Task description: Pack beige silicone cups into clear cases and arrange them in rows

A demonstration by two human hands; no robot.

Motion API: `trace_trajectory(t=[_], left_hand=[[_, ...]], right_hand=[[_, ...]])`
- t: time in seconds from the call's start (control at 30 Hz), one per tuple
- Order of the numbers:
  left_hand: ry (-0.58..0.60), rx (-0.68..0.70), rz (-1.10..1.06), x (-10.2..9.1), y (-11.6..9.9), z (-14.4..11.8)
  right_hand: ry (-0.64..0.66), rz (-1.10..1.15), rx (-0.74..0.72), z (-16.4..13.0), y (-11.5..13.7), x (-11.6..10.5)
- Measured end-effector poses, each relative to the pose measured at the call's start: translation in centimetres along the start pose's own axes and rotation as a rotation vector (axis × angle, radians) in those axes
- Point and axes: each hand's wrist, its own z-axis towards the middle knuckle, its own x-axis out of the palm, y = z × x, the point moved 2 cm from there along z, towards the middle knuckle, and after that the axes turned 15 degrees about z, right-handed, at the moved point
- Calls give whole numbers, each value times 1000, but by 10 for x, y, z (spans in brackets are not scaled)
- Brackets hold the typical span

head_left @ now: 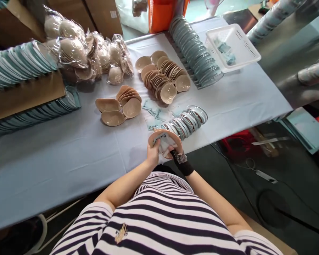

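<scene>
A beige stick-on bra cup is held up at the table's front edge, with a small clear packet with dark lettering lying in its hollow. My left hand grips the cup's left side, its thumb over the rim. My right hand, in a black dotted fingerless glove, is closed at the lower right rim; some of its fingers are hidden behind the cup. Just beyond sits a row of clear, round-edged plastic cases. Printed packets lie flat on the table to the left of that row.
Fanned beige bra cups and a larger group lie on the cloth-covered table. Bagged cups, stacked plastic cases, a rack of clear cases and a white basket stand farther back.
</scene>
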Motion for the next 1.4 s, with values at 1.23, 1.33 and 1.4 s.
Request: trace_trajectory(t=[1.23, 1.33, 1.4], left_hand=[[640, 910, 1139, -12, 9, 94], [649, 908, 1199, -13, 7, 95], [649, 921, 1300, -14, 6, 97]], right_hand=[[-3, -791, 167, 4, -3, 3], [-31, -829, 195, 4, -7, -1], [-64, -829, 218, -5, -15, -4]])
